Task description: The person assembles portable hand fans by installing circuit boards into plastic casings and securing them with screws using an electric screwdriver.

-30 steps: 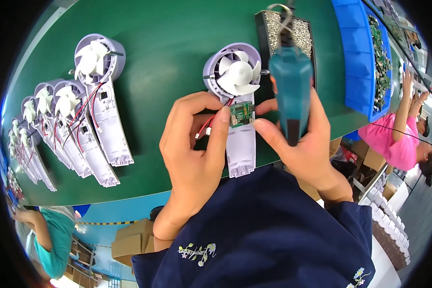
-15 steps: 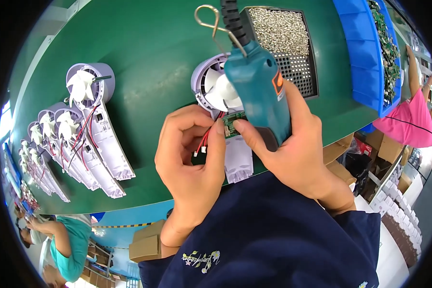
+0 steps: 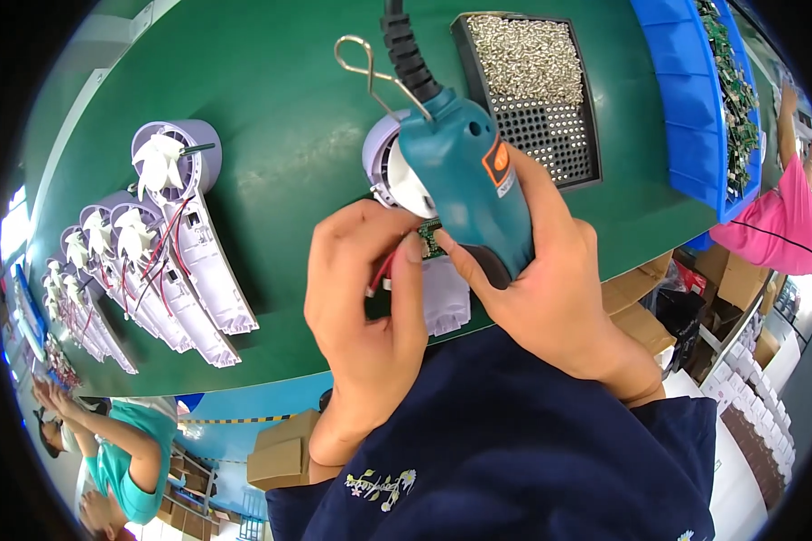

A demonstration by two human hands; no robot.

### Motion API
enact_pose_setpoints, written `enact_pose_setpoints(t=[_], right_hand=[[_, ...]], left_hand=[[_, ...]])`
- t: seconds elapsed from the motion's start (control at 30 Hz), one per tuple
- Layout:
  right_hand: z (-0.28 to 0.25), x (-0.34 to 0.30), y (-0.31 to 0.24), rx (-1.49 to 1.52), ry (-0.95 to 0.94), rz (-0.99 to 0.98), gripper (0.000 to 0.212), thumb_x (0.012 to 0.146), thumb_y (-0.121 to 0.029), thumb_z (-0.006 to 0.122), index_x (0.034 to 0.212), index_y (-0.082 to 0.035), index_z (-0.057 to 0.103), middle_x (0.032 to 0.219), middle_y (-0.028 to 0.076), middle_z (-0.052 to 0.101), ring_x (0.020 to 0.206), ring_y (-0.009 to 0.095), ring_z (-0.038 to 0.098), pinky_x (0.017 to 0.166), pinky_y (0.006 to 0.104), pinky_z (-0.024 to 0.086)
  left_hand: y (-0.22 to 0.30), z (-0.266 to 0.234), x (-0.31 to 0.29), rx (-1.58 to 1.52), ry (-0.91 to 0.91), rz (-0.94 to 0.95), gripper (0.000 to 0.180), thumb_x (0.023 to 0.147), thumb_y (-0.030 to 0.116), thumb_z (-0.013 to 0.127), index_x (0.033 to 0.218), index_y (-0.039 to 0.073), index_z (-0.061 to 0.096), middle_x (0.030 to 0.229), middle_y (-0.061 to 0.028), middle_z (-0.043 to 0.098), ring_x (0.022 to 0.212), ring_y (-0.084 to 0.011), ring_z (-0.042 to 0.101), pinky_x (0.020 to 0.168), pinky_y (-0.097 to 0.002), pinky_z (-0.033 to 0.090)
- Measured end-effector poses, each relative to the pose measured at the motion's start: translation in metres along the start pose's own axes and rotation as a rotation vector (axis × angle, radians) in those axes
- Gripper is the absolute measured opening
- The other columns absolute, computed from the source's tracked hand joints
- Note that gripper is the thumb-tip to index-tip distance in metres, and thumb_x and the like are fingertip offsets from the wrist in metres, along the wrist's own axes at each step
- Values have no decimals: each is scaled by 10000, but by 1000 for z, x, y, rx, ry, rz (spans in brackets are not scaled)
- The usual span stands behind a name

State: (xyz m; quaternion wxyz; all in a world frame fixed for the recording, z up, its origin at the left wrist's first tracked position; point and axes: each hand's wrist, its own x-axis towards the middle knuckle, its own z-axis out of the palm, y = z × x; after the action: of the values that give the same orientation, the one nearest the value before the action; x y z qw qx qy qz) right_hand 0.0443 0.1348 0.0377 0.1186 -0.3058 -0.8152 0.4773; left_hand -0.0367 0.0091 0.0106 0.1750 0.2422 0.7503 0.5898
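My right hand grips a teal electric screwdriver with a black cord and a wire hook at its top. The tool points down over a small green circuit board. That board sits in a white handheld fan half-shell with a round lilac fan housing, mostly hidden behind the tool. My left hand pinches the shell and its red wires beside the board, thumb touching the board's edge. The tool's tip is hidden.
A row of several matching fan shells with red wires lies at the left on the green table. A black tray of small screws stands behind the tool. A blue bin with circuit boards is at the right. Other people work at both sides.
The screwdriver has come closer and lower over the circuit board, now covering most of the fan housing. My left hand keeps its hold on the shell.
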Motion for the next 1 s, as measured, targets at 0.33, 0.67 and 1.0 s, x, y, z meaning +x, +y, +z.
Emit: enact_pose_setpoints(t=[0.33, 0.67, 1.0], right_hand=[[-47, 0, -25, 394, 87, 3, 483, 892, -251, 638, 1265, 14, 483, 958, 167, 667, 568, 55, 507, 470, 200, 401], [-61, 27, -19, 787, -292, -666, 561, 744, -565, 792, 961, -117, 534, 878, -48, 560, 543, 116, 517, 434, 236, 449], [-41, 13, -19, 774, -248, -689, 721, 800, -712, 632, 1289, -191, 536, 1034, -27, 510, 575, 140, 508, 453, 282, 446]], left_hand=[[-2, -9, -1, -174, -156, -189, 256, 823, -75, 709, 1066, 7, 708, 1050, -114, 678, 877, -137, 671, 687, -235, 560], [-3, 3, -6, -209, -74, -155, 258, 833, -61, 710, 1077, 20, 703, 1028, -110, 668, 837, -122, 654, 657, -224, 565], [-8, 4, -4, -245, -62, -130, 278, 819, -68, 716, 1077, 35, 708, 999, -113, 676, 806, -127, 658, 634, -235, 566]])
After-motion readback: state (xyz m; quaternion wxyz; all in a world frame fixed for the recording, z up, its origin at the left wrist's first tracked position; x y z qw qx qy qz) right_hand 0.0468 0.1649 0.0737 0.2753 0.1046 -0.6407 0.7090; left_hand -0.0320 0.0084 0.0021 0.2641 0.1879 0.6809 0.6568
